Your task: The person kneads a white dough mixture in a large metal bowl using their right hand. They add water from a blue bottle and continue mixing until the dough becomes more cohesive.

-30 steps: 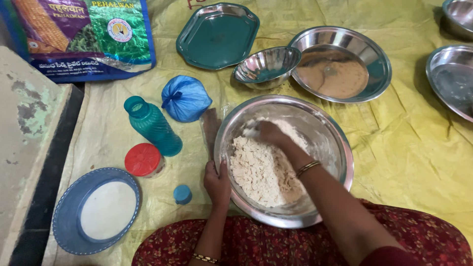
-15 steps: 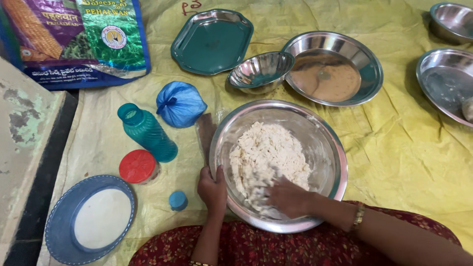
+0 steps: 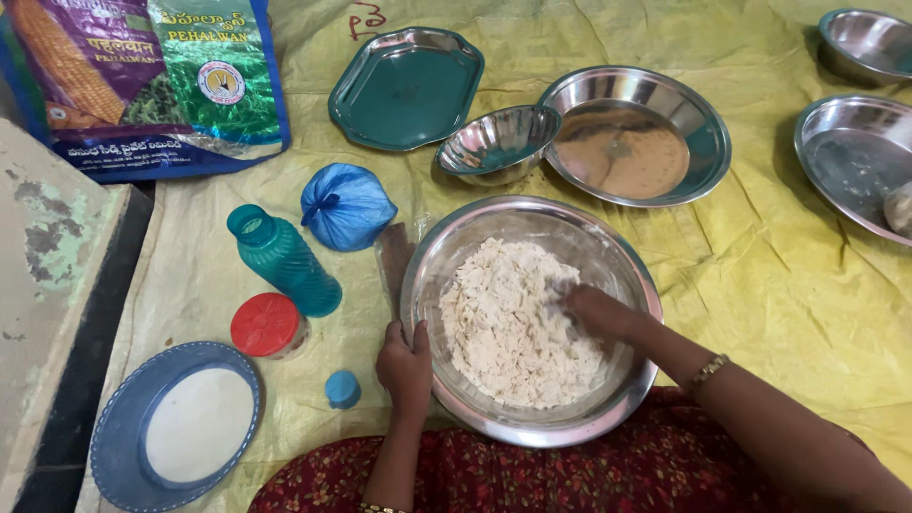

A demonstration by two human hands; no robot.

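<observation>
A large steel bowl sits in front of me on a yellow sheet, holding crumbly pale flour dough. My left hand grips the bowl's near-left rim. My right hand is pressed into the dough on the right side of the bowl, fingers partly buried in it. A bangle shows on my right wrist.
Left of the bowl stand an uncapped teal bottle, its small blue cap, a red-lidded jar, a tied blue bag and a blue plate of white flour. Steel plates, a small steel bowl, a tray and a printed sack lie beyond.
My right hand swept from the bowl's far side down to the near edge, then up into the right-hand middle of the dough. The left hand stayed on the rim.
</observation>
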